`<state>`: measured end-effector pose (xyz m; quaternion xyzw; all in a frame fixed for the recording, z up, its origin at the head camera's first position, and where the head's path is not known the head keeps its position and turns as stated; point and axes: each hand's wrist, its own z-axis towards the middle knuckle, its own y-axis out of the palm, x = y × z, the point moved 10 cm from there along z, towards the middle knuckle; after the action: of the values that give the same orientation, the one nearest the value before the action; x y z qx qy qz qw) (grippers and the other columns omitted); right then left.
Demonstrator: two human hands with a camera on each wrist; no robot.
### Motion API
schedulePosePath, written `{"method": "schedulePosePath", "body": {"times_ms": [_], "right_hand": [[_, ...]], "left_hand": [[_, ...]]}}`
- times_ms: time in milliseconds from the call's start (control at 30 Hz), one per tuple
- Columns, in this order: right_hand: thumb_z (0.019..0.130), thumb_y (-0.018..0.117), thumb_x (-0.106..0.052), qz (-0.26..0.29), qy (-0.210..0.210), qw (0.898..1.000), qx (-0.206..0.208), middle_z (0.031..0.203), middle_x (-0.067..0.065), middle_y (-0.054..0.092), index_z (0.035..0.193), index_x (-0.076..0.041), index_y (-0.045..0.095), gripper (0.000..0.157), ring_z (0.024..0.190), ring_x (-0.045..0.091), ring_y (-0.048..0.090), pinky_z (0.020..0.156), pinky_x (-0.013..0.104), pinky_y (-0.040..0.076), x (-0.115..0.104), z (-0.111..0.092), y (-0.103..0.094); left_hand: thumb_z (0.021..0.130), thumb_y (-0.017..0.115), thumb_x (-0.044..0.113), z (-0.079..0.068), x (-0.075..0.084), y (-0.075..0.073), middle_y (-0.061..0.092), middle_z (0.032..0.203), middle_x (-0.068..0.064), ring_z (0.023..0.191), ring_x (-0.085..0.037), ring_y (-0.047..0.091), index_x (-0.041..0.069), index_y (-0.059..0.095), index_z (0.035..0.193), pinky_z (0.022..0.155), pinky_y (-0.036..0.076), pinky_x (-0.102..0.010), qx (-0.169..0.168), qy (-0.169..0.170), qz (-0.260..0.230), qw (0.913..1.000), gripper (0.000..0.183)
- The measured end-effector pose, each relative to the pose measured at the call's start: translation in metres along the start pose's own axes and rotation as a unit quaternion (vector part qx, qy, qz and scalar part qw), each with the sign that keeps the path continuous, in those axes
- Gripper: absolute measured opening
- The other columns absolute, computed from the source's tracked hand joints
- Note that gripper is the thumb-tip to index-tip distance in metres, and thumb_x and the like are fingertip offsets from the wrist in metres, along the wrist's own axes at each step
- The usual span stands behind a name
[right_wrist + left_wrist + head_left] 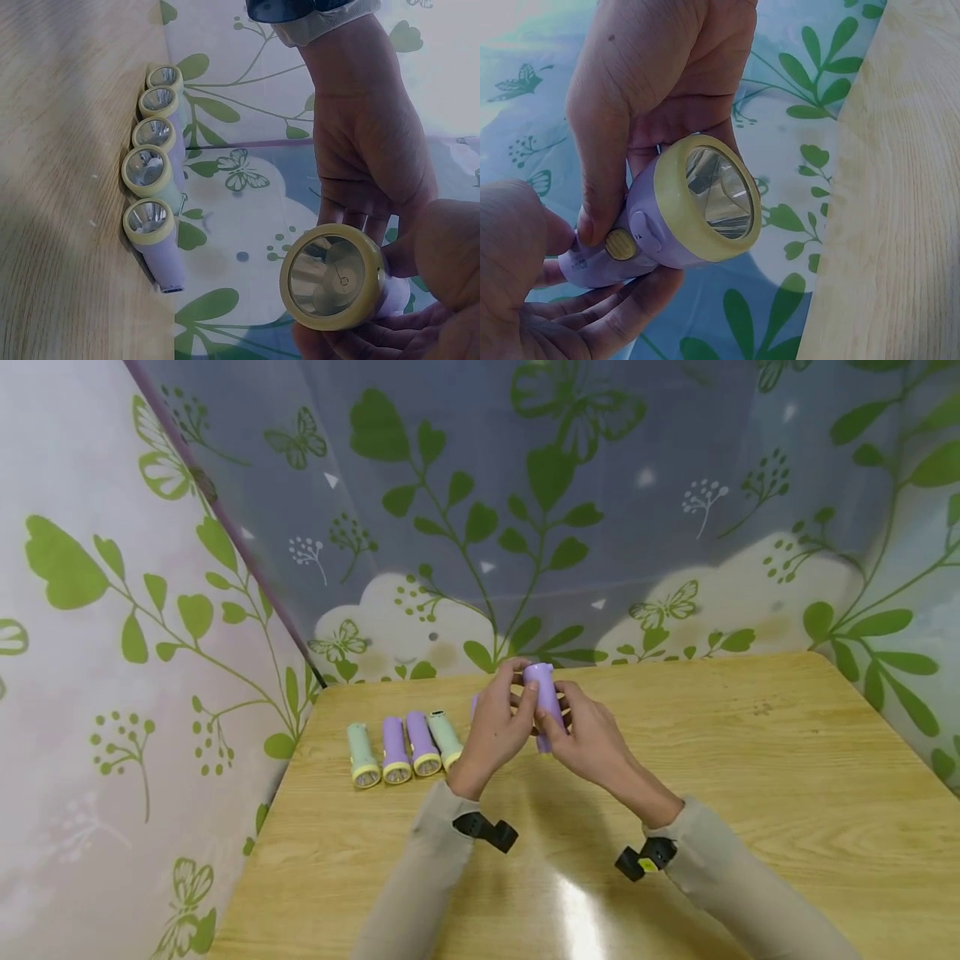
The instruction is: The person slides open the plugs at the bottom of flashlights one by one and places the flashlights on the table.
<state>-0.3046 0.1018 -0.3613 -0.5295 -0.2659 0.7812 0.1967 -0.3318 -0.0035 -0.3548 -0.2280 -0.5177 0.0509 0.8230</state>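
Both hands hold one purple flashlight with a yellow head, raised in front of the body above the table. My left hand grips it near the tail end, thumb along its side. My right hand holds it lower on the body, thumb across the front. In the left wrist view, the yellow switch and the clear lens face the camera, with the fingers wrapped behind the body. In the right wrist view, the yellow rim and the reflector inside it show, and they look unlit.
A row of several flashlights lies at the left, lenses toward me: a green one, purple ones and another green one. One more purple flashlight ends the row, mostly behind my left hand in the head view. Patterned cloth walls border the wooden table.
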Motion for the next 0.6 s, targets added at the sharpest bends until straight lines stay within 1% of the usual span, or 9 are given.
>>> {"method": "schedulePosePath", "body": {"times_ms": [233, 433, 500, 600], "right_hand": [[0.103, 0.057, -0.022, 0.005, -0.001, 1.0, -0.002, 0.105, 0.02, 0.069, 0.138, 0.003, 0.049, 0.043, 0.08, 0.026, 0.069, 0.063, 0.031, 0.058, -0.0006, 0.0012, 0.0001], [0.103, 0.057, -0.022, 0.0, -0.007, 1.0, -0.003, 0.106, 0.02, 0.069, 0.137, 0.003, 0.05, 0.043, 0.081, 0.027, 0.069, 0.064, 0.031, 0.058, -0.0024, 0.0006, 0.001], [0.103, 0.058, -0.021, -0.002, -0.009, 1.0, -0.001, 0.105, 0.02, 0.069, 0.136, 0.004, 0.05, 0.042, 0.081, 0.026, 0.069, 0.064, 0.032, 0.059, -0.0025, 0.0004, 0.0014], [0.103, 0.058, -0.02, -0.007, -0.013, 1.0, 0.004, 0.104, 0.02, 0.07, 0.135, 0.004, 0.051, 0.042, 0.079, 0.024, 0.069, 0.064, 0.032, 0.058, -0.003, 0.0007, 0.0014]], "left_hand": [[0.109, 0.045, 0.021, 0.0009, 0.0022, -0.0014, 0.064, 0.123, -0.02, 0.083, -0.027, 0.072, 0.007, 0.045, 0.145, 0.059, 0.06, -0.023, 0.003, 0.006, 0.012, 0.9999, 0.038], [0.109, 0.045, 0.02, 0.0002, 0.001, -0.0014, 0.063, 0.123, -0.021, 0.083, -0.028, 0.072, 0.007, 0.045, 0.145, 0.059, 0.06, -0.024, -0.001, 0.0, 0.011, 0.9999, 0.039], [0.109, 0.044, 0.02, 0.0002, 0.0007, -0.001, 0.063, 0.123, -0.021, 0.083, -0.028, 0.071, 0.006, 0.046, 0.145, 0.06, 0.062, -0.029, -0.004, -0.003, 0.005, 1.0, 0.038], [0.109, 0.044, 0.02, 0.0008, 0.0009, -0.0011, 0.063, 0.122, -0.02, 0.082, -0.027, 0.07, 0.007, 0.046, 0.144, 0.06, 0.062, -0.029, -0.007, -0.004, 0.003, 1.0, 0.038]]}}
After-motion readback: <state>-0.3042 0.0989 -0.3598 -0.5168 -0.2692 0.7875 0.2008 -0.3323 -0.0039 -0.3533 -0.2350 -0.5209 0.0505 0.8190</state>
